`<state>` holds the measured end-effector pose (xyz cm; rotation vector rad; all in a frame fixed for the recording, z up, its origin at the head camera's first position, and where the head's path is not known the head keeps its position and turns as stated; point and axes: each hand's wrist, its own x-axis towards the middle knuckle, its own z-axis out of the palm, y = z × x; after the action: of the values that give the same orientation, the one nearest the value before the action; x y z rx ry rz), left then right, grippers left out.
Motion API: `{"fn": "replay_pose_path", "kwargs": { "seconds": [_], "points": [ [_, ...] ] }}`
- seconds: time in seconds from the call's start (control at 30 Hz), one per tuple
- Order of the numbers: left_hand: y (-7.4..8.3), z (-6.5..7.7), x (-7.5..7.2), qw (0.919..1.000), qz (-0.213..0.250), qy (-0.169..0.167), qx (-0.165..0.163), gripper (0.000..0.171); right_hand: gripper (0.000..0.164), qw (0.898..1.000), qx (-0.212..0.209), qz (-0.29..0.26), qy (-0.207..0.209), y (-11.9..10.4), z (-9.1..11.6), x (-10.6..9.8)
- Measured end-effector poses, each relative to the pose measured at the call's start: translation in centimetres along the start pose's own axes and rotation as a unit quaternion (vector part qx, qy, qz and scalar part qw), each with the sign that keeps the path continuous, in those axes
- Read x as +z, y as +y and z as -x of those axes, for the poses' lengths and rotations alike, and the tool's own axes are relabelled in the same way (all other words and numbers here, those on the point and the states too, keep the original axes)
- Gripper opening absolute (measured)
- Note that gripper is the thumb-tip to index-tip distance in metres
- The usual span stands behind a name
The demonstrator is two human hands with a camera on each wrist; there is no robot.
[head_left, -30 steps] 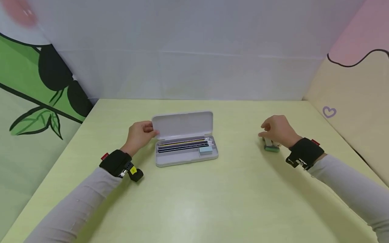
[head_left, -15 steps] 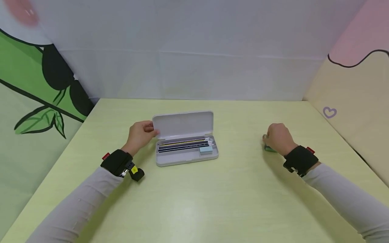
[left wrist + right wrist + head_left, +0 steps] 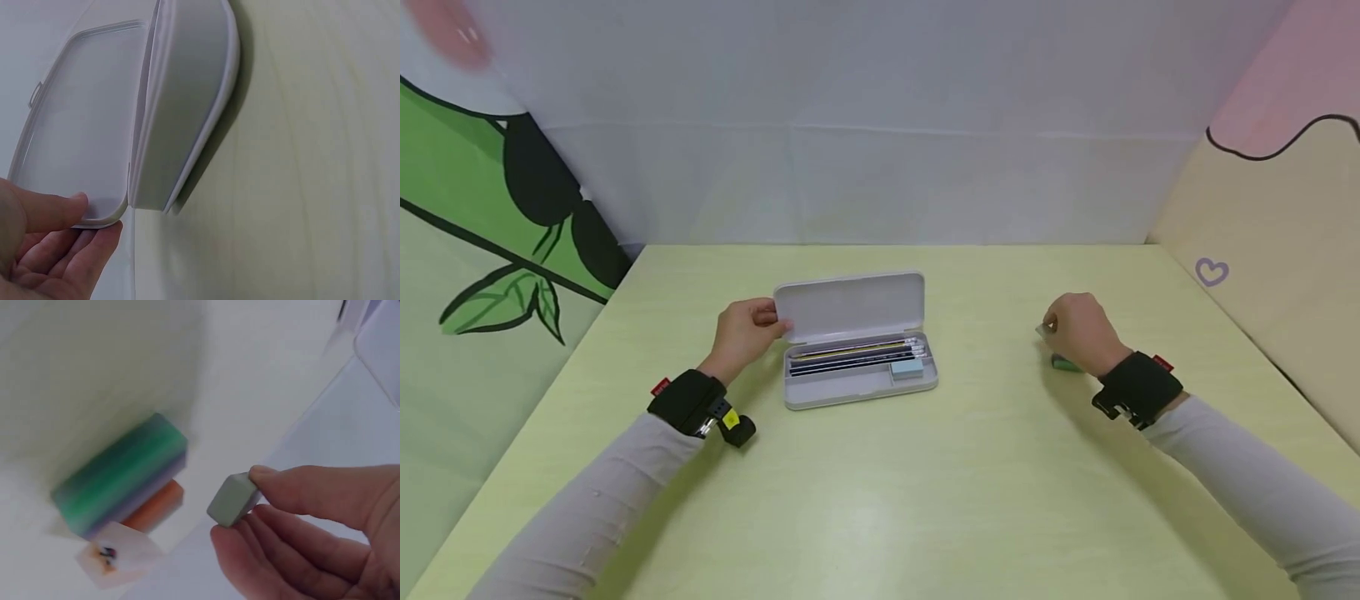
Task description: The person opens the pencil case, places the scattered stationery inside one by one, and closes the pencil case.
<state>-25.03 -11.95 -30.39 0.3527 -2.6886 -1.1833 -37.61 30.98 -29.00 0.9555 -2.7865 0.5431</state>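
My left hand [image 3: 741,337] holds the left corner of the raised lid [image 3: 850,307] of a white pencil case [image 3: 838,400], thumb inside and fingers behind in the left wrist view. Several pencils [image 3: 853,358] lie in the case beside a light blue eraser [image 3: 907,368]. Off to the right, my right hand [image 3: 1082,333] pinches a small pale grey-green eraser [image 3: 232,500] between thumb and fingers. Below it in the right wrist view are a green block [image 3: 125,475], an orange block [image 3: 154,506] and a white block [image 3: 119,553] with a printed picture, all blurred.
The pencil case stands near the middle of the pale yellow table [image 3: 865,492]. A grey-white wall sheet [image 3: 880,183] rises behind the table, with painted panels at both sides.
My right hand has gone down to the small blocks, gripped the pale eraser and lifted it slightly leftward. The left hand stays on the lid.
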Motion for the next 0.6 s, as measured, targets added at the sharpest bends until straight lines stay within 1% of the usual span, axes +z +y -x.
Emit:
{"fn": "replay_pose_path", "kwargs": {
  "seconds": [0.23,0.4,0.6],
  "points": [
    [-0.3,0.0,0.2,1.0000,0.001,0.002,0.001,0.037,0.015,1.000,-0.007,-0.017,-0.005,-1.0,-0.6,-0.3],
    [-0.5,0.0,0.3,1.0000,0.003,-0.001,-0.003,0.038,0.017,0.999,-0.032,-0.031,-0.011,-1.7,-0.7,0.3],
    [-0.4,0.0,0.2,1.0000,0.003,0.001,-0.001,0.039,0.018,0.997,-0.064,-0.044,-0.012,-3.3,-0.7,1.1]
  ]
}}
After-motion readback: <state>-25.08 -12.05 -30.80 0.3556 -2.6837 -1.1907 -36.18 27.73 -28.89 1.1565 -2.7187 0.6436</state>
